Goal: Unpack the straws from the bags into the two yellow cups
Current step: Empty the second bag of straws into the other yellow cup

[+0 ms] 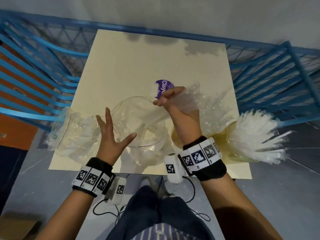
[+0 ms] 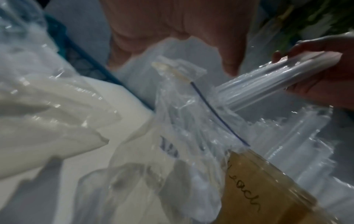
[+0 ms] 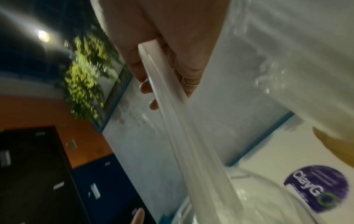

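Far table half (image 1: 138,58) free; bags (image 1: 72,134) crowd near half

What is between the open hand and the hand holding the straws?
Between the left hand and the right hand gripping the straws lies the open clear bag, seen in the head view.

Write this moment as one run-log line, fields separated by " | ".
left hand: open beside clear bag | right hand: grips straws | far-right yellow cup: full of straws | step: transfer pending
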The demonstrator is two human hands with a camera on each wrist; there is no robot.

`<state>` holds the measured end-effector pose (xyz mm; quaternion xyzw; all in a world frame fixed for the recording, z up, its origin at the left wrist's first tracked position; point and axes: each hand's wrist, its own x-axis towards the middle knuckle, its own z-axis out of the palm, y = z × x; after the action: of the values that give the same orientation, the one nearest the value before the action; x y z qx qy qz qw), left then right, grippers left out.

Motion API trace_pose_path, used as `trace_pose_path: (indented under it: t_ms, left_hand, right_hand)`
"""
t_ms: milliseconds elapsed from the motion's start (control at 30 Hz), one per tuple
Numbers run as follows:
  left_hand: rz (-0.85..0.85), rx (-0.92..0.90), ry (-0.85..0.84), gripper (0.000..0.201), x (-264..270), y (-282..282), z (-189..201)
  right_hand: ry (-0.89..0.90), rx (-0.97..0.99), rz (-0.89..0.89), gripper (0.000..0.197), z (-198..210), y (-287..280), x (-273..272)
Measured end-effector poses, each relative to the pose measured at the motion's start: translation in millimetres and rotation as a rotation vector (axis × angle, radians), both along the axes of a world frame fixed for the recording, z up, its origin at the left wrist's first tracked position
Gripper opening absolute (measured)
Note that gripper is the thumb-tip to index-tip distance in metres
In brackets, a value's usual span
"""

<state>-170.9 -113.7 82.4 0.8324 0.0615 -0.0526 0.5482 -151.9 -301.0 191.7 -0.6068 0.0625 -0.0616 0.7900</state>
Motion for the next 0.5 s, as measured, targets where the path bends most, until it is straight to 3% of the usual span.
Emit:
trace_pose_path:
  t_ms: [133, 200, 267, 367, 500]
  left_hand:
    - [-0.072, 0.221, -0.298, 0.088, 0, -20, 15]
    - [-0.160, 0.229, -0.391, 0.071, -1, -41, 18]
    - [-0.264, 0.160, -0.417, 0.067, -4, -67, 16]
    - [-0.404, 0.027, -0.255, 0.087, -13, -110, 8]
    - [-0.369, 0.029, 0.017, 0.140, -8, -153, -8]
  right_hand:
    - [-0.075, 0.140, -0.092, 0.016, 20, -32, -23]
    - [-0.062, 0.158, -0.116, 0.018, 20, -50, -37]
    - [-0.049, 0.113, -0.166, 0.020, 15, -69, -50]
    - [0.000, -0.024, -0.338, 0.020, 1, -96, -67]
    - [0.060, -0.184, -0.498, 0.034, -13, -119, -74]
